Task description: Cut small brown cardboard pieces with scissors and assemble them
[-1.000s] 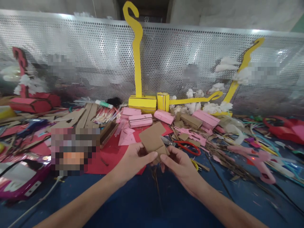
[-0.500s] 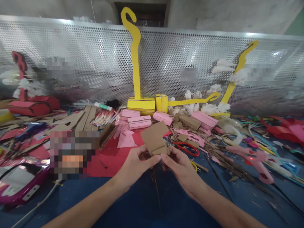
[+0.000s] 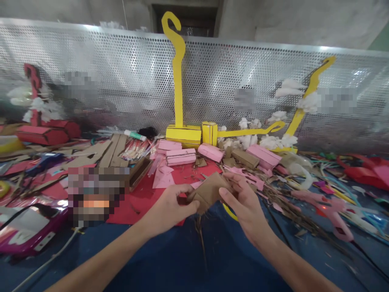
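Observation:
A small folded piece of brown cardboard [image 3: 210, 192] is held up in front of me, above the table. My left hand [image 3: 172, 209] pinches its lower left end between thumb and fingers. At the right end, my right hand [image 3: 245, 205] is closed on it, thumb in front and the other fingers behind. Beneath the cardboard lies a red sheet [image 3: 138, 209] with brown scraps on it. A yellow ring-shaped handle [image 3: 230, 211] shows partly below my right hand.
Pink paper-covered blocks [image 3: 181, 157] and yellow swan-neck shapes [image 3: 178, 93] stand at the back, before a perforated metal panel [image 3: 127, 81]. To the right lie a pink glue gun [image 3: 330, 209] and cardboard strips [image 3: 291, 207]. A purple case [image 3: 27, 239] sits at the left.
The cardboard has turned and tilted lower to the right. My right hand has shifted up to its right end, fingers more spread. Red-handled scissors behind it no longer show.

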